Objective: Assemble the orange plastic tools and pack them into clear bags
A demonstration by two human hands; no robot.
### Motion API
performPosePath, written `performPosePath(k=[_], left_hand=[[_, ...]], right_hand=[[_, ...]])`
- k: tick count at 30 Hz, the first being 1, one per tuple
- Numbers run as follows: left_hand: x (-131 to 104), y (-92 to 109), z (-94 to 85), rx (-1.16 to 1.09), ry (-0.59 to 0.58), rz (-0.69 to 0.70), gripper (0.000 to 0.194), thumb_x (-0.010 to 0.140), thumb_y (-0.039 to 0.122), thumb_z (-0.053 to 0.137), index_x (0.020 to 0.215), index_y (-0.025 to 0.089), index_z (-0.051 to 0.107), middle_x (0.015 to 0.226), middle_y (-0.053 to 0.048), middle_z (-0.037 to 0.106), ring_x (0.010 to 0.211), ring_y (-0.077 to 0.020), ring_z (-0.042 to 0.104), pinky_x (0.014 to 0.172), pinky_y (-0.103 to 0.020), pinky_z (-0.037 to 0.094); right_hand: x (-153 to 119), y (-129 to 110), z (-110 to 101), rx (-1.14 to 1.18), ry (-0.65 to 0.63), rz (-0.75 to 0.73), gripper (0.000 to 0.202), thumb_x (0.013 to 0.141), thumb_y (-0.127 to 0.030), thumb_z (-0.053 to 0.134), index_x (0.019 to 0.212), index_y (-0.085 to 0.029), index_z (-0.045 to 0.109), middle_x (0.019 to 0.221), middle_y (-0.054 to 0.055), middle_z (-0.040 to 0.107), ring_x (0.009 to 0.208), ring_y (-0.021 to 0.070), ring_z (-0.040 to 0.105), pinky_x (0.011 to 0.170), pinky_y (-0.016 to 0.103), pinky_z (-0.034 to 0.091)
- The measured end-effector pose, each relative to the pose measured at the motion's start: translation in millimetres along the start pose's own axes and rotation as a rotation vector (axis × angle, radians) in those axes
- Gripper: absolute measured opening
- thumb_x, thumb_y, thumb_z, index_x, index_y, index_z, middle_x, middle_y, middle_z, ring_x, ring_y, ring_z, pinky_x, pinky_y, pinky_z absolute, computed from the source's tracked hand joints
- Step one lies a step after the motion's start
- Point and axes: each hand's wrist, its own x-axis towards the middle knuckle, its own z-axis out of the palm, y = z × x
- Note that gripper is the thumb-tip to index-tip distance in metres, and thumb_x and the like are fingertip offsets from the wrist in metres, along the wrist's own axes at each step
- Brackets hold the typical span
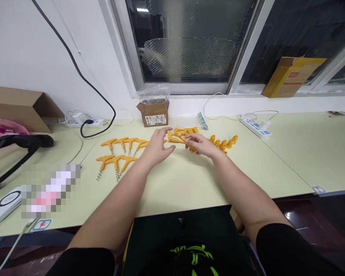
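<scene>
My right hand (200, 145) is closed round a yellow plastic piece (192, 148), mostly covered by the fingers. My left hand (158, 148) is held above the table with thumb and fingers apart and nothing in it. Just beyond both hands lies a pile of yellow plastic handles (176, 139). To the left of my left hand, yellow T-handled corkscrews (114, 162) with metal spirals lie in two rows, some partly behind my hand and forearm. Several short yellow plastic sleeves (223, 145) are grouped just right of my right hand.
A small open cardboard box (155, 114) stands against the wall by a clear plastic bag. Power strips (257, 127) with cables lie at the back. A black cable (74, 61) hangs at left. A white charging pad (7, 203) and a black frame (20, 147) are at left.
</scene>
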Motion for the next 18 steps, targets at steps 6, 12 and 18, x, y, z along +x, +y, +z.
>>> performPosePath(k=[6, 12, 18], left_hand=[[18.9, -23.9, 58.2, -0.422, -0.104, -0.125, 0.039, 0.086, 0.043, 0.07, 0.115, 0.019, 0.064, 0.113, -0.01, 0.072, 0.104, -0.0237, 0.069, 0.095, -0.04, 0.054], [7.0, -41.5, 66.5, -0.84, -0.117, -0.391, 0.052, 0.073, 0.056, 0.084, 0.1, 0.016, 0.066, 0.085, -0.005, 0.071, 0.085, -0.0193, 0.07, 0.083, -0.036, 0.058], [4.4, -39.5, 70.7, -1.175, 0.035, -0.55, 0.041, 0.07, 0.038, 0.091, 0.088, 0.016, 0.062, 0.084, -0.005, 0.072, 0.082, -0.0142, 0.071, 0.09, -0.034, 0.058]], right_hand=[[-13.6, 18.7, -8.6, 0.22, -0.021, 0.234, 0.033, 0.081, -0.049, 0.077, 0.092, -0.023, 0.059, 0.088, 0.004, 0.07, 0.057, 0.0103, 0.052, 0.044, 0.018, 0.026], [-10.7, 25.0, -11.6, 0.348, 0.038, 0.334, 0.032, 0.086, -0.052, 0.071, 0.09, -0.023, 0.059, 0.07, 0.001, 0.062, 0.048, 0.0075, 0.036, 0.041, 0.02, 0.02], [-6.0, 36.9, 14.9, 0.019, 0.122, 0.143, 0.032, 0.094, -0.058, 0.056, 0.093, -0.026, 0.056, 0.078, 0.004, 0.064, 0.056, 0.017, 0.051, 0.05, 0.031, 0.043]])
